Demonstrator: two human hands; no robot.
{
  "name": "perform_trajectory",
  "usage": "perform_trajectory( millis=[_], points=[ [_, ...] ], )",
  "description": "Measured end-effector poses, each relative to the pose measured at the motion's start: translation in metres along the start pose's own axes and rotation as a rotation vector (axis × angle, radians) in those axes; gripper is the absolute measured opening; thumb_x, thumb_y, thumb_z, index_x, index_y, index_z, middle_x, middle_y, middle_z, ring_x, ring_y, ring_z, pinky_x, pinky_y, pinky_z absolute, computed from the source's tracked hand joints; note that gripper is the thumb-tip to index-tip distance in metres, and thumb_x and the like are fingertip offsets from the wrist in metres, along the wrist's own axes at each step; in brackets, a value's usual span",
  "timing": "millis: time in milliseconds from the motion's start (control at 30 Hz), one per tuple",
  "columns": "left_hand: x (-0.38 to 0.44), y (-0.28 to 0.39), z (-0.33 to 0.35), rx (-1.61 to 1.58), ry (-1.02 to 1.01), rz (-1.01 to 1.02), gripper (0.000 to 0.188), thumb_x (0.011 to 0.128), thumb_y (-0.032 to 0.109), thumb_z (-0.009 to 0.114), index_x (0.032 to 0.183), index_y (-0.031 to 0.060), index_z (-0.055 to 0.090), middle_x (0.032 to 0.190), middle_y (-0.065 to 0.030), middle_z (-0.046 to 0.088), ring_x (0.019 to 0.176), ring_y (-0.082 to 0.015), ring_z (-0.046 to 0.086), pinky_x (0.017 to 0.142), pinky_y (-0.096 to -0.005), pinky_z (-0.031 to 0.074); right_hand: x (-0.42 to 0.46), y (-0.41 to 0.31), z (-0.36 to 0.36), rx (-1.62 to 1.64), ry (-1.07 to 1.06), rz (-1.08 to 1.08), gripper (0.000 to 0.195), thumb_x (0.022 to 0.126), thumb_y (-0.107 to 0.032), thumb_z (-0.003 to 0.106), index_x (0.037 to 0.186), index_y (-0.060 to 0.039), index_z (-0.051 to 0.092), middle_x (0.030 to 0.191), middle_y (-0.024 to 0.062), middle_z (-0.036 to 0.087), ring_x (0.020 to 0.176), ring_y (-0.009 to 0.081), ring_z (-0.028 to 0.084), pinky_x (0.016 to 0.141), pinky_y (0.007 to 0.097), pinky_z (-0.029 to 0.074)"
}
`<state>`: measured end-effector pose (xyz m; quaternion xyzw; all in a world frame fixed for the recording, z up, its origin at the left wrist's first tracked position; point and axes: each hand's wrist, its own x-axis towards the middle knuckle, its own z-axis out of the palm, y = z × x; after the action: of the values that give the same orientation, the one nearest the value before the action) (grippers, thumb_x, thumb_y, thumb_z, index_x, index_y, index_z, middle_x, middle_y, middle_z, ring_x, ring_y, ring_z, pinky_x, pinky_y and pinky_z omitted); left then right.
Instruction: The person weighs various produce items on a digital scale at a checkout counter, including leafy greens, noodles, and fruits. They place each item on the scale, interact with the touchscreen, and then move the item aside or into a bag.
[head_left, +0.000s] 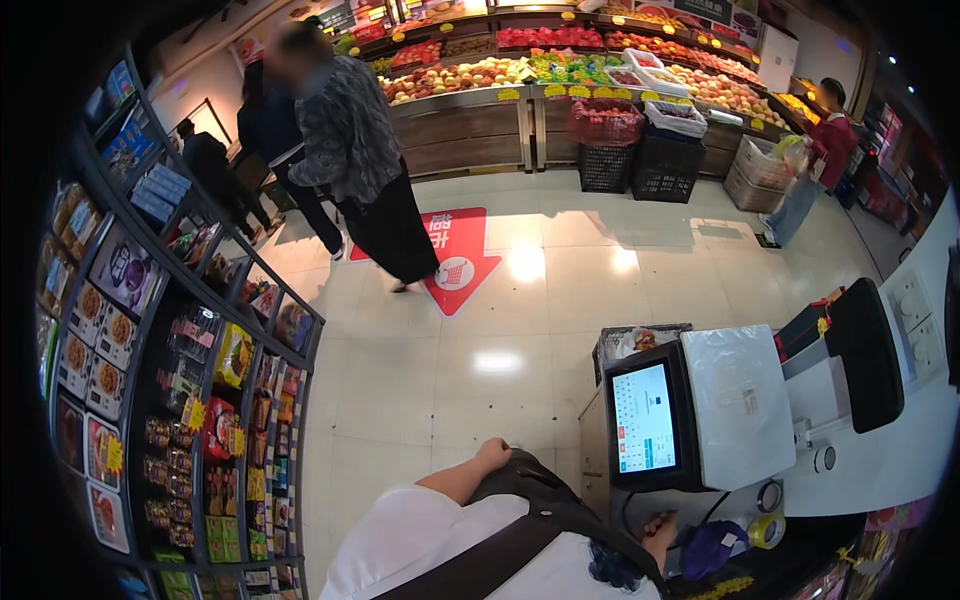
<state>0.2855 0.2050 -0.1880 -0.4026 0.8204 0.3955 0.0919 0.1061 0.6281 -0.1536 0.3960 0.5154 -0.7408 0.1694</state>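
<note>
My left hand (493, 454) is loosely curled at the far end of a black bag (525, 480) worn across my white shirt. Whether its fingers grip the bag is hidden. Down by the checkout counter, my right hand (660, 527) has its fingers bent, and I cannot tell if anything is in them. Close to it lie a purple cloth-like item (712, 549) and a roll of yellow tape (766, 531). Above that hand stands a touchscreen terminal (643, 420) with a lit display, backed by a plastic-wrapped white panel (739, 409).
Grey shelves of packaged food (214, 420) line the left. A red floor arrow (457, 262) marks the tiles ahead. Fruit stands (465, 135) and black crates (664, 165) are at the back. A person in a patterned top (349, 127) and a person in red (832, 146) stand there.
</note>
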Motion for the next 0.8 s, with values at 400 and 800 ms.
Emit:
perform_trajectory(
  millis=[400, 800],
  points=[
    [0.095, -0.011, -0.005, 0.117, -0.251, 0.0, 0.026, 0.076, 0.026, 0.063, 0.086, 0.0059, 0.076, 0.083, -0.015, 0.072, 0.079, -0.0288, 0.07, 0.079, -0.0391, 0.055, -0.009, -0.019, 0.016, -0.067, 0.215, 0.111, 0.053, 0.095, -0.051, 0.054, 0.069, -0.0054, 0.053, 0.048, 0.0005, 0.034, 0.039, 0.0137, 0.029, 0.04, 0.031, 0.026],
    [0.147, 0.03, -0.036, 0.127, -0.426, 0.111, 0.03, 0.079, 0.029, 0.064, 0.089, 0.0035, 0.076, 0.082, -0.0138, 0.073, 0.076, -0.0261, 0.071, 0.077, -0.0374, 0.055, -0.005, -0.015, 0.008, 0.01, 0.217, 0.112, 0.054, 0.093, -0.05, 0.059, 0.071, -0.0006, 0.056, 0.051, -0.0001, 0.037, 0.039, 0.0122, 0.026, 0.039, 0.0284, 0.024]
  ],
)
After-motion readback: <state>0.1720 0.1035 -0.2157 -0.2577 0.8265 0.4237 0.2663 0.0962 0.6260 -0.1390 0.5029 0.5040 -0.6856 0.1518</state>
